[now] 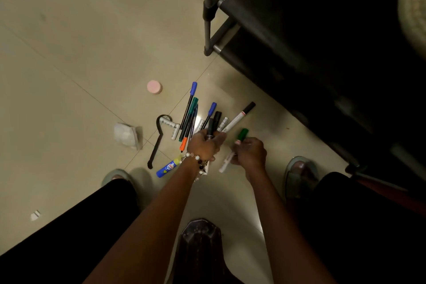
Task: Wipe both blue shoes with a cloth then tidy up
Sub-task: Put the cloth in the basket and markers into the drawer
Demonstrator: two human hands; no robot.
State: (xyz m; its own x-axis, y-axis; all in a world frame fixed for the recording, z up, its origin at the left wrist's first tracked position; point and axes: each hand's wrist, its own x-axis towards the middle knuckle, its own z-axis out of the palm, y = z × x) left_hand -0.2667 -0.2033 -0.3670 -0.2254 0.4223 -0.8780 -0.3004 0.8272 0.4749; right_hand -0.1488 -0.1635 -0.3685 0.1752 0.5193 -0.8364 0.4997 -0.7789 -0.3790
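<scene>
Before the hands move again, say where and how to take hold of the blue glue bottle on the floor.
Grip the blue glue bottle across the middle of its body, coming from above. It lies flat on the floor tiles, cap end tucked under the left hand at the wrist, so its long blue sides are the exposed part. Only the blue lower end sits open.

Dim tiled floor (69, 41), blk rack (299, 30)

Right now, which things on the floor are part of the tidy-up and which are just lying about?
In hand:
left hand grips a bunch of markers
right hand holds the green-capped marker

Lying about:
pink lid
crumpled paper
glue bottle
black strap
</scene>
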